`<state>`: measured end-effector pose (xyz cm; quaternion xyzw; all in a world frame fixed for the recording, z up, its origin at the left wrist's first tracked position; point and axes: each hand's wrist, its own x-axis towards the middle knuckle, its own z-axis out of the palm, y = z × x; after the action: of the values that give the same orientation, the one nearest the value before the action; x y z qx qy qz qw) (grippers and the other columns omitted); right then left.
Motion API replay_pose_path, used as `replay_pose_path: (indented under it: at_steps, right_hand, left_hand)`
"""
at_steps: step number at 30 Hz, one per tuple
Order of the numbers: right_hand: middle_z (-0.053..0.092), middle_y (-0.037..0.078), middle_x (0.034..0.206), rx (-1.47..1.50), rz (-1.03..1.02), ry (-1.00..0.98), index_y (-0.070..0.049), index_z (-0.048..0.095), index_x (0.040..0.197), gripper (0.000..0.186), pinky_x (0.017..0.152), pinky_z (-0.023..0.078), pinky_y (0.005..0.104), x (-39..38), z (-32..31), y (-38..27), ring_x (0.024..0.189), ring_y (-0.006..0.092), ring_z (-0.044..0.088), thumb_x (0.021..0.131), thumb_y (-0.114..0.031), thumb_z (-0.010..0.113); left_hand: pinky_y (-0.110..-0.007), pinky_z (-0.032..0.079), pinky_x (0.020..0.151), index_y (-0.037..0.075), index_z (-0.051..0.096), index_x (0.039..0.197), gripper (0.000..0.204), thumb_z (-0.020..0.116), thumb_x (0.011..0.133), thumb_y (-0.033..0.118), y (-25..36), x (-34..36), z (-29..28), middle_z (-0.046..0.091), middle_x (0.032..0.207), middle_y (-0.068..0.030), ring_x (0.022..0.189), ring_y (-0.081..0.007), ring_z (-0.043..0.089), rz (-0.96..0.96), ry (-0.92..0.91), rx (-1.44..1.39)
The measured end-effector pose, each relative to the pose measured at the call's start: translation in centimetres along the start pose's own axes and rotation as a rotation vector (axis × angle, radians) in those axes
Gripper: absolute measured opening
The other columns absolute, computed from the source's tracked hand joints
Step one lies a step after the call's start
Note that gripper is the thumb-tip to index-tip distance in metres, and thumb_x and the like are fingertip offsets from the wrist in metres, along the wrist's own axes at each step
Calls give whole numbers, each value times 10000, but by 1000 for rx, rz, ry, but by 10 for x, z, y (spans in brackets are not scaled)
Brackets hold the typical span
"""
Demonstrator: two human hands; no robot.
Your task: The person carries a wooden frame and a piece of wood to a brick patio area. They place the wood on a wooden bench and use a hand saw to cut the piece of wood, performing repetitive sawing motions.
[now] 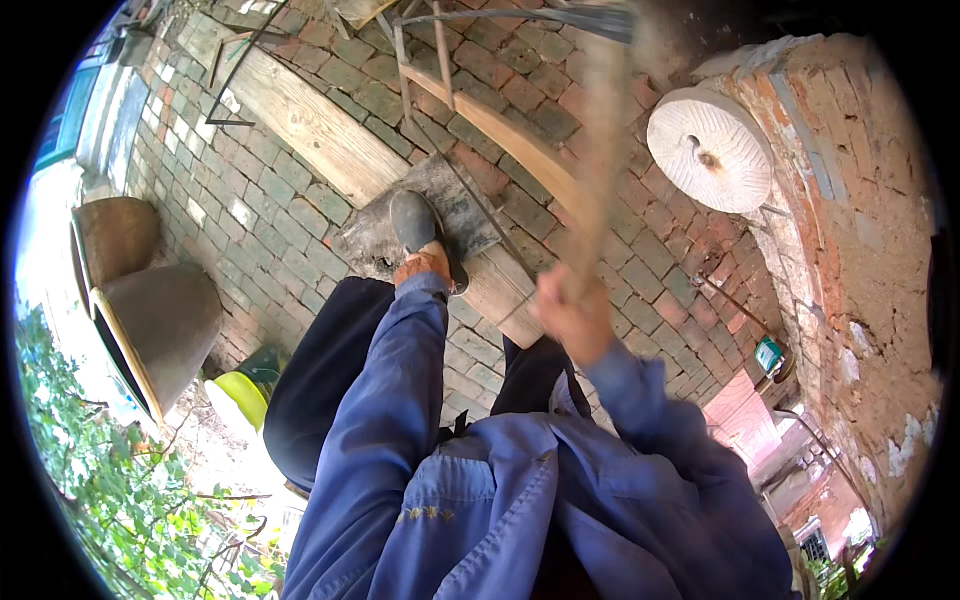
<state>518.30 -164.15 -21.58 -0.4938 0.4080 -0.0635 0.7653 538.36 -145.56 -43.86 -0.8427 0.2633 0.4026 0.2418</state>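
Observation:
My right hand (572, 312) is closed around the near upright of a wooden frame saw (510, 135), which is blurred by motion. The saw's thin blade slants down beside a weathered grey board (465, 210). This board lies across a long pale plank (310, 125). A foot in a dark shoe (414, 222) stands on the grey board. My left hand (424, 264) is down by the shoe's heel, touching or close to the foot; its fingers are mostly hidden. The blade's contact with the wood cannot be made out.
A round millstone (710, 150) leans near the brick wall (850, 200) at right. Large dark pots (165, 325) and a yellow-green basin (238, 400) stand at left. A long-handled tool (735, 300) lies near the wall. Bricks pave the ground.

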Motion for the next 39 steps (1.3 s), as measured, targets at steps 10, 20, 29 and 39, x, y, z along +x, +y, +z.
replay_pose_path:
  at_steps: [10,20,29,39]
  right_hand:
    - [496,6,670,147,-37,-76,-103,444,746,295,537,347,291,-165,-30,-62,577,138,446,738,72,682]
    - [436,-5,611,-67,-32,168,-100,388,703,290,454,334,253,-46,-16,6,510,85,432,815,27,623]
    - [460,16,633,-148,-167,73,-88,418,695,292,485,353,274,-113,-39,9,530,111,443,771,78,646]
    - [433,52,594,-149,-106,62,-69,397,675,271,495,340,302,-103,-43,-8,541,112,417,771,42,625]
  left_hand:
    - [-307,524,867,183,712,1070,560,760,682,584,14,1,-17,691,1117,-50,1067,-174,652,-80,-54,160]
    - [-311,521,892,133,690,1117,579,751,711,543,27,-41,-51,683,1153,-68,1090,-203,648,-12,37,51]
    - [-348,467,974,76,655,1175,672,699,708,557,26,-13,-34,649,1203,-124,1152,-264,602,-11,-36,90]
    - [-318,304,1121,36,361,1441,1059,668,646,665,20,-23,-38,455,1435,-137,1332,-228,439,-129,-171,51]
